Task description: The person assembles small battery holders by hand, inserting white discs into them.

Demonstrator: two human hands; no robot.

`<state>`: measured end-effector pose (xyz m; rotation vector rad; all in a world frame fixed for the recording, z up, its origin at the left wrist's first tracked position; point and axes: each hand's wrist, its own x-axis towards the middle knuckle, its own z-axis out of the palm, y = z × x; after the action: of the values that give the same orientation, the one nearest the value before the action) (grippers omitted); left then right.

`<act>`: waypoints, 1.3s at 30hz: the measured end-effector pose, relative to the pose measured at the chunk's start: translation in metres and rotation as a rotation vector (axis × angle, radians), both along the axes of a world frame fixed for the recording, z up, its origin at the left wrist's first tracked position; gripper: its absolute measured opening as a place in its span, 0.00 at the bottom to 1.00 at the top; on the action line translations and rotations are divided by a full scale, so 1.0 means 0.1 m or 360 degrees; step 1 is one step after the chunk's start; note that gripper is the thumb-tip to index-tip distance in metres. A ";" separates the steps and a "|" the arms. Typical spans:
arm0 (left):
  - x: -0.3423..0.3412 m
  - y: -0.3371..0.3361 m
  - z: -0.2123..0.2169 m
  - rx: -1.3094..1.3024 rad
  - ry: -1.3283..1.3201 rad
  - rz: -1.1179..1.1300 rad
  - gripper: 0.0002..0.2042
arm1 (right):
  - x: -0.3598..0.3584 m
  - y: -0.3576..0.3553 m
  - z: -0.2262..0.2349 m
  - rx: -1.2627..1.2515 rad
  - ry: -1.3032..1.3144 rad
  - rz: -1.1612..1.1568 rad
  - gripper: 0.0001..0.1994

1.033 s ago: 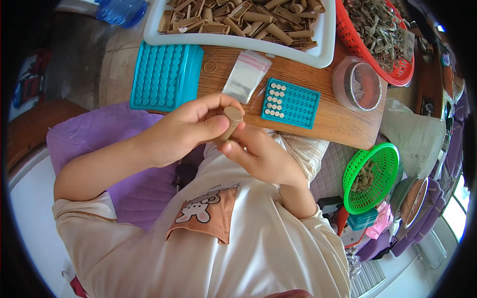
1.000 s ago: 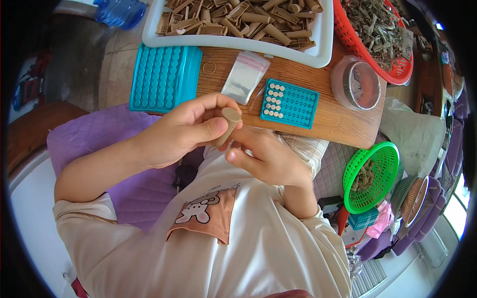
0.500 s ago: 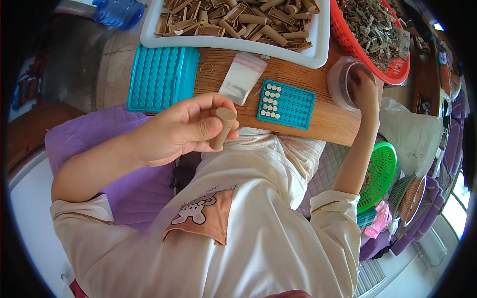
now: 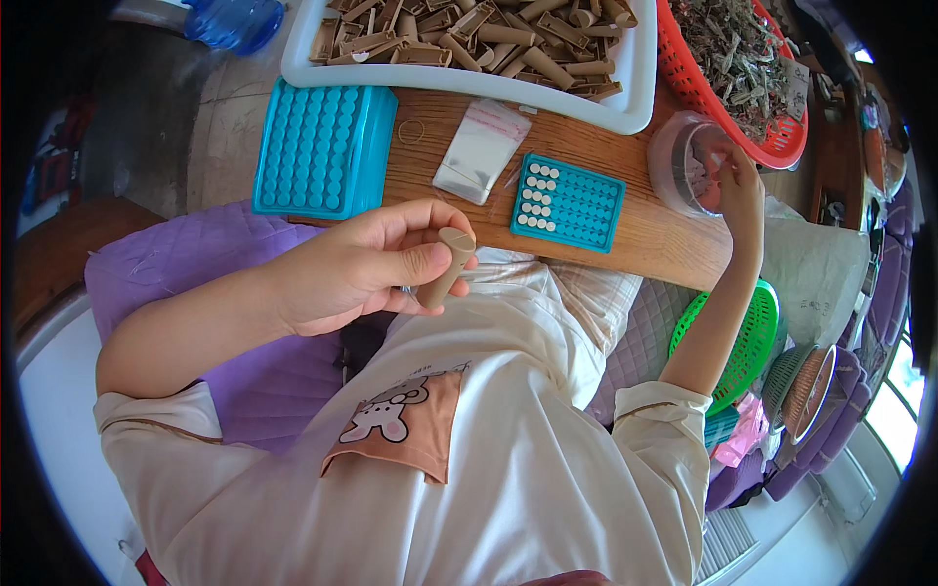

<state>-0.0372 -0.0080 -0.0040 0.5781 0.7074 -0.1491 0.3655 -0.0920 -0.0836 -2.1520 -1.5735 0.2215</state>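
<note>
Right hand [image 4: 741,186] shifted; tan cylinder [image 4: 445,273] slants.

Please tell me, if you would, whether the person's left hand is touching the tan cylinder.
Touching: the head view shows the left hand gripping the tan cylinder, its thumb lying against the side.

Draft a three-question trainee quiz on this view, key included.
1. True or false: the left hand is empty.
2. Multiple choice: which thing is the right hand at?
A) white bin
B) clear round tub
C) purple cushion
3. Fill in the blank: the white discs sit toward the ____ side of the small teal tray, as seen by the wearer.

Key:
1. False; it holds a brown tube.
2. B
3. left
</note>
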 end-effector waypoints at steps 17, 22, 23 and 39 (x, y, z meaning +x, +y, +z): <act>0.04 0.00 0.02 -0.0119 0.0185 0.0520 0.16 | -0.73 -0.02 0.06 0.0572 0.0943 -0.0392 0.07; 0.01 0.00 -0.03 -0.0121 0.0114 0.0471 0.16 | -1.65 0.03 0.21 0.0624 0.1907 0.0034 0.05; 0.02 0.00 -0.01 -0.0126 0.0111 0.0464 0.16 | -1.84 0.03 0.29 0.0545 0.2090 0.0100 0.05; 0.03 -0.04 0.01 0.0024 0.0110 0.0342 0.19 | -2.55 0.07 0.37 0.0312 0.2066 0.0307 0.03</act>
<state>-0.0341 -0.0124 -0.0025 0.5091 0.8333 0.0364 0.1105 -0.0847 -0.0470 -1.1539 -0.9052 1.1715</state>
